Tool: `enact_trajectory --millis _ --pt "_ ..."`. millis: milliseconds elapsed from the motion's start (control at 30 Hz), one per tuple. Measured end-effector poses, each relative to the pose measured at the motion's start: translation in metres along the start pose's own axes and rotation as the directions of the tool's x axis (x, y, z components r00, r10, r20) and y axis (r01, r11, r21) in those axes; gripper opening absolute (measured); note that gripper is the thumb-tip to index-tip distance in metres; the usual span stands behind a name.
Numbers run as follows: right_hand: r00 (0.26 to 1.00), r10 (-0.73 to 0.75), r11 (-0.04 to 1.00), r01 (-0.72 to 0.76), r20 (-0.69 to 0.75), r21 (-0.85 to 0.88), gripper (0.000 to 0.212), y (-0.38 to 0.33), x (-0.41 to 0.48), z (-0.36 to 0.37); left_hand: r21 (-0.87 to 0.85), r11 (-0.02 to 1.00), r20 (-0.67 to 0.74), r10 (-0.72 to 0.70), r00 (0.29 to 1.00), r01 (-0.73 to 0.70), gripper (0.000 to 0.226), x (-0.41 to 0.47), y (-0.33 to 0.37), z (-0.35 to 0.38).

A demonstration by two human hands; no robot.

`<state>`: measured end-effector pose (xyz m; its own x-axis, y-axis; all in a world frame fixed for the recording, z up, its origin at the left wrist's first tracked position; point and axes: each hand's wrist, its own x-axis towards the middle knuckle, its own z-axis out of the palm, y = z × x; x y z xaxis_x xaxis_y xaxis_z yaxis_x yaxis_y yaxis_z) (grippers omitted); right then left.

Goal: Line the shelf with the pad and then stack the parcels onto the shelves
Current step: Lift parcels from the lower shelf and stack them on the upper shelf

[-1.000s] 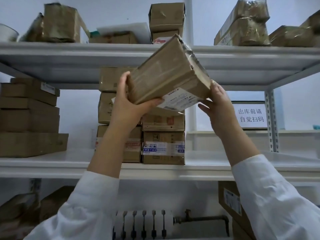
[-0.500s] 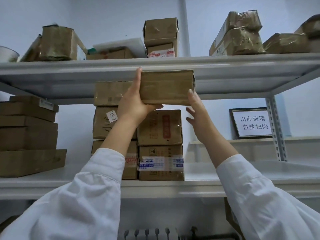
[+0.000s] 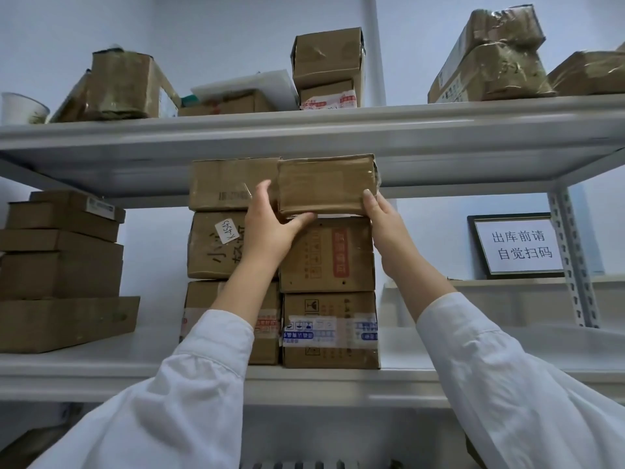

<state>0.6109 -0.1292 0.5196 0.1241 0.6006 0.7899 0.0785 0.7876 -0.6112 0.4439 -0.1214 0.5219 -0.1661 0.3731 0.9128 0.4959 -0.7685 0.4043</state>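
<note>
Lowered from the front edge of the white metal upper shelf (image 3: 439,130), one brown tape-wrapped cardboard parcel (image 3: 326,184) now sits level atop the right column of the centre stack (image 3: 328,258), touching the plain brown top carton (image 3: 233,184) at its 9 o'clock.

Left hand (image 3: 270,228): fingers round the parcel's left end, thumb under its lower edge.

Right hand (image 3: 384,221): clasps the right end, thumb on the front face.

Centre stack, on the white metal middle shelf (image 3: 101,363): six boxes counting the parcel, three per column.

At 9 o'clock: one pile of flat brown cartons (image 3: 64,275), at least four.

At 3 o'clock: one framed white sign (image 3: 519,245).

On the upper shelf, 10 o'clock: one white cup (image 3: 20,108).
</note>
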Motion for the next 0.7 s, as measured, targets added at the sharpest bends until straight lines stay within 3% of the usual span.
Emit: enact_trajectory --millis 200,533,600,700 --pt "0.989 0.062 0.998 -0.062 -0.134 0.006 0.032 0.009 0.018 0.003 -0.007 0.991 -0.054 -0.135 0.989 0.135 0.045 -0.010 -0.012 0.009" --pt "0.982 0.110 0.991 -0.121 -0.151 -0.061 0.027 0.020 0.028 0.010 0.027 0.990 -0.049 -0.135 0.990 0.137 0.038 -0.011 -0.015 0.010" --pt "0.983 0.113 0.988 -0.126 -0.146 -0.084 0.036 0.020 0.024 0.009 0.015 0.989 -0.035 -0.146 0.989 0.146 0.039 -0.013 -0.014 0.011" --pt "0.982 0.132 0.985 -0.146 -0.136 -0.096 0.067 0.028 0.020 0.006 0.006 0.987 -0.012 -0.160 0.987 0.160 0.042 -0.017 -0.014 0.012"
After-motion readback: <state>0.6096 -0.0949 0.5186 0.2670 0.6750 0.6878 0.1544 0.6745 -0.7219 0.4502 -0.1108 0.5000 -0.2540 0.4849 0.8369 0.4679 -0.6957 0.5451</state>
